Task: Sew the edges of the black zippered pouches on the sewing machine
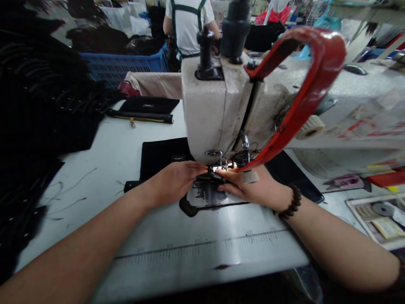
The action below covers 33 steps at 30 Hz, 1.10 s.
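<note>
A black fabric panel [158, 154] with a small label lies under the head of a white sewing machine [205, 109]. My left hand [172, 181] is at the panel's near edge, its fingers pressed together around that edge close to the lit needle area [221, 168]. The thumb is mostly hidden. From the other side my right hand [249, 183] reaches in, forefinger and thumb apart and lying flat beside the presser foot. A grey wrap is on one of its fingers. The needle tip is hard to make out.
A red curved guard [316, 84] arches over the right hand. Black pieces [41, 97] are piled at left. A zippered black strip [142, 117] lies behind the panel. Pink-handled snips [346, 182] and a small parts tray [376, 219] are at right. A person [190, 25] stands beyond.
</note>
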Motion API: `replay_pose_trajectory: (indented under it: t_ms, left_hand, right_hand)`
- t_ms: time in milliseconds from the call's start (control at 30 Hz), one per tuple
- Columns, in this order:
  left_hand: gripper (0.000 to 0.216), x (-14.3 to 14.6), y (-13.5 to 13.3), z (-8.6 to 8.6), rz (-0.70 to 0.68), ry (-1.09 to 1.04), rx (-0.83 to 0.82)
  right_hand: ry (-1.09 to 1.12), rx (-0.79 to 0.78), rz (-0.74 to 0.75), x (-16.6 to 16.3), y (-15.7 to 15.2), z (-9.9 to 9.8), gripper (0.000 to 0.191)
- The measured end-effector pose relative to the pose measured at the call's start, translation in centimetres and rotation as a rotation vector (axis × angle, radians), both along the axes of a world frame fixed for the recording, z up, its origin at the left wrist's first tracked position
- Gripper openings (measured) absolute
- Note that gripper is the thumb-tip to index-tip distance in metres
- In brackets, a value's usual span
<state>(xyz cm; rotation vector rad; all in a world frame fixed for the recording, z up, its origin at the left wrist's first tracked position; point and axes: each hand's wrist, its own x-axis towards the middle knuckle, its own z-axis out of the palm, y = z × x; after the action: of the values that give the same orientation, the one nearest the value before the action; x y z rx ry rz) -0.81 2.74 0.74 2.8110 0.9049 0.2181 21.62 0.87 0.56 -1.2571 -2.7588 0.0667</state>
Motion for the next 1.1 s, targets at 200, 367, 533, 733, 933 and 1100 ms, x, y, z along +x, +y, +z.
replay_pose_trajectory:
  t_ms: [200,367,533,733,933,1100]
  left_hand:
    - [0.033,0.2,-0.3,-0.1,-0.013,-0.024,0.030]
    - [0.038,1.0,-2.2,-0.9,-0.133,0.224,0.387]
    - [0.038,1.4,-2.6,-0.9,-0.138,0.212,0.480]
    - [0.039,1.3,-2.4,-1.4,-0.143,0.181,0.516]
    - [0.040,1.3,-2.1,-1.7,-0.102,0.243,0.459]
    - [0.037,1.3,-1.8,-1.6,-0.115,0.212,0.498]
  right_hand:
    - [0.042,-0.322,0.377,1.3,-0.4,2.1,0.043]
    - [0.135,-0.175,0.288,1.9,-1.3,1.8,0.045]
    - [0.103,0.104,0.076,0.5,-2.0,0.1,0.032]
    - [-0.090,-0.001,0.025,-0.6,-2.3,-0.2,0.041]
    - [-0.097,-0.036,-0.026,-0.7,-2.0,-0.4,0.039]
    - [-0.047,-0.042,-0.048,-0.8,-1.8,-0.4,0.037]
